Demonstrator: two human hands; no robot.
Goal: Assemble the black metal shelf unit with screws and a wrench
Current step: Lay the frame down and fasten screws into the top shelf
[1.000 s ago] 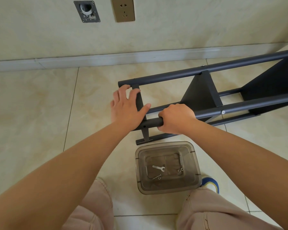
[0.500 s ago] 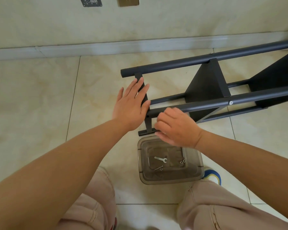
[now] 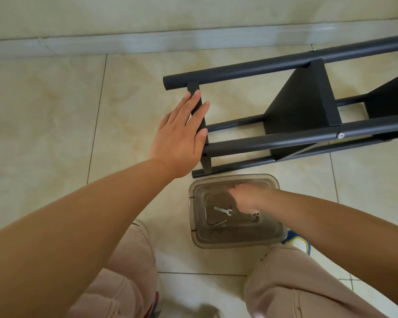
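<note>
Pressing flat against the short black crossbar at the near end of the black metal shelf unit [image 3: 292, 115], the left hand [image 3: 182, 134] has its fingers [image 3: 189, 104] straight and slightly fanned, the thumb resting beside the end of a tube; nothing is gripped. The unit lies on its side on the beige tiled floor [image 3: 44, 125], its long round tubes running from this end away to the right and slightly upward in view, with flat black shelf panels standing between them. A silver screw head [image 3: 340, 135] shows on the nearer upper tube. Just below the frame's end sits a clear smoky plastic container [image 3: 236, 211]. The right hand [image 3: 246, 198] reaches down into it, blurred, so how its fingers lie cannot be told. On the container's bottom lie a small silver wrench [image 3: 223, 211] and loose screws [image 3: 254, 214], near the right hand.
</note>
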